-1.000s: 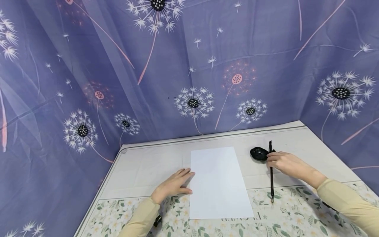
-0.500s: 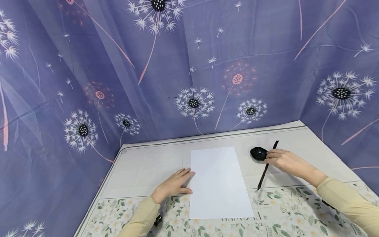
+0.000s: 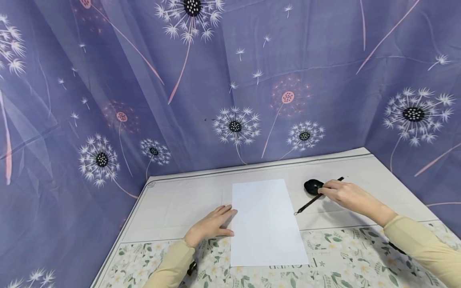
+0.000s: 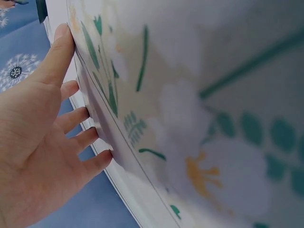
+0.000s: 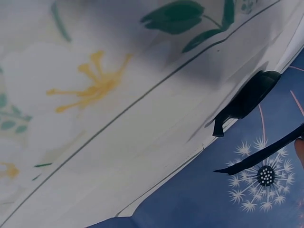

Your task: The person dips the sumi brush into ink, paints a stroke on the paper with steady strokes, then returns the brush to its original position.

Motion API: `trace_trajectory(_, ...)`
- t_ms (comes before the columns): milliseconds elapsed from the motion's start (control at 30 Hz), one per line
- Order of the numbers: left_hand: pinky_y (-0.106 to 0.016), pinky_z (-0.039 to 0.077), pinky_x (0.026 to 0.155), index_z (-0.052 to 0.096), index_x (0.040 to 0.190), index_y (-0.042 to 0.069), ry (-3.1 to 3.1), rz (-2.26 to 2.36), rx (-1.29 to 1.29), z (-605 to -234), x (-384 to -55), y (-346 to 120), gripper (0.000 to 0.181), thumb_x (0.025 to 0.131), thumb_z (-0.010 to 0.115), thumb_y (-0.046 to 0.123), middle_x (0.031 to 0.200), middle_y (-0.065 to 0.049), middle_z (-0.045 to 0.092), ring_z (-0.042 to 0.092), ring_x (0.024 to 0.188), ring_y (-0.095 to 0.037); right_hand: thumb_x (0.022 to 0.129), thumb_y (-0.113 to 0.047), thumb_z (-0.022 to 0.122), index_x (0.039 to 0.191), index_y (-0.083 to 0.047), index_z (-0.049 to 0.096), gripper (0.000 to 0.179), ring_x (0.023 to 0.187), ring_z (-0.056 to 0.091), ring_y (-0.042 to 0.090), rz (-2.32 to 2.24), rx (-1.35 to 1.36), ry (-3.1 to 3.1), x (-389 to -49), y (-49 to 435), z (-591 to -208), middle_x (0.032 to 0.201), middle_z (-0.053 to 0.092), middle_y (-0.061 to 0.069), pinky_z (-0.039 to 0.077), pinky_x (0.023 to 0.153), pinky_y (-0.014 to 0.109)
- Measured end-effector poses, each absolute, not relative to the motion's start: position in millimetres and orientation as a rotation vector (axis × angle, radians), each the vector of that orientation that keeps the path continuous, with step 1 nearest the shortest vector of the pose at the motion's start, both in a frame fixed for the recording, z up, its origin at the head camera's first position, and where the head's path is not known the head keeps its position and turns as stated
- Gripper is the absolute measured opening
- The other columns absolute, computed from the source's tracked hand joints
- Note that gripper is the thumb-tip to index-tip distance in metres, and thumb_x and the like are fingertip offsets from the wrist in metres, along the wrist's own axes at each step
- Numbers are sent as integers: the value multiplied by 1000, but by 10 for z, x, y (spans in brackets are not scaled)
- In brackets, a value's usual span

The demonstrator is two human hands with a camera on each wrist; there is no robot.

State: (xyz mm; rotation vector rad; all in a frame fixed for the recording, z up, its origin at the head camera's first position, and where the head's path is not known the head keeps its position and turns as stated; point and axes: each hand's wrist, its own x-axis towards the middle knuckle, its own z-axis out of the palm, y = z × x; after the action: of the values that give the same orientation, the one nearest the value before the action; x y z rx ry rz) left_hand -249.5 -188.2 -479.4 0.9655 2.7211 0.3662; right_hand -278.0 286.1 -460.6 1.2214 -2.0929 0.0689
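My right hand (image 3: 347, 196) pinches a dark calligraphy brush (image 3: 309, 204) partway along its handle. The brush lies slanted: its hanging loop points toward the paper, its black hair tip toward the back right. Just left of the fingers is a small black ink dish (image 3: 313, 187); the right wrist view shows the dish (image 5: 251, 97) and the brush tip (image 5: 237, 167) apart from it. My left hand (image 3: 210, 225) rests at the left edge of a blank white sheet of paper (image 3: 264, 224), fingers spread. In the left wrist view, that hand (image 4: 52, 128) holds nothing.
A cloth, white at the back and flower-printed in front (image 3: 345, 256), covers the table. Behind and at both sides hangs a purple curtain (image 3: 201, 80) with dandelion prints. A small black object (image 3: 192, 268) shows beside the left sleeve.
The brush has turned in my right hand from near upright in view to slanted, its loop end swinging left toward the paper. The right hand has shifted slightly left; the left hand stays put.
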Motion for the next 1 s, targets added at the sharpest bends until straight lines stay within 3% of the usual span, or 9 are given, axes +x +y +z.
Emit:
trace_trajectory(100,-56,28,116,33,151,9,2721,362,972,-4795,-2495,-1878,76,90,63,45,157,-20,27,25,145,-42,108,-26,15,99,-7,69,58,77,64,17,103,1196,-2081,-2774,2838,-4600,89,66,5,56,59,27)
trace_trajectory(533,-55,28,116,33,151,10,2723,359,956,-4823,-2513,-1884,76,90,63,46,158,-17,26,24,145,-40,107,-36,25,99,-4,69,55,75,66,21,220,1137,-2047,-2833,2785,-4550,88,68,7,57,62,34)
trace_trajectory(833,-56,27,116,33,151,11,2720,366,952,-4836,-2516,-1889,76,90,63,44,158,-17,26,24,145,-41,104,-42,35,95,-7,69,49,66,64,12,338,1092,-1997,-2892,2738,-4518,84,68,0,53,56,24)
trace_trajectory(1000,-57,27,116,33,151,10,2728,359,953,-4834,-2514,-1885,75,90,64,43,158,-18,27,25,145,-41,103,-43,38,95,-5,68,50,67,65,15,416,1063,-1997,-2911,2728,-4486,84,69,2,54,60,24)
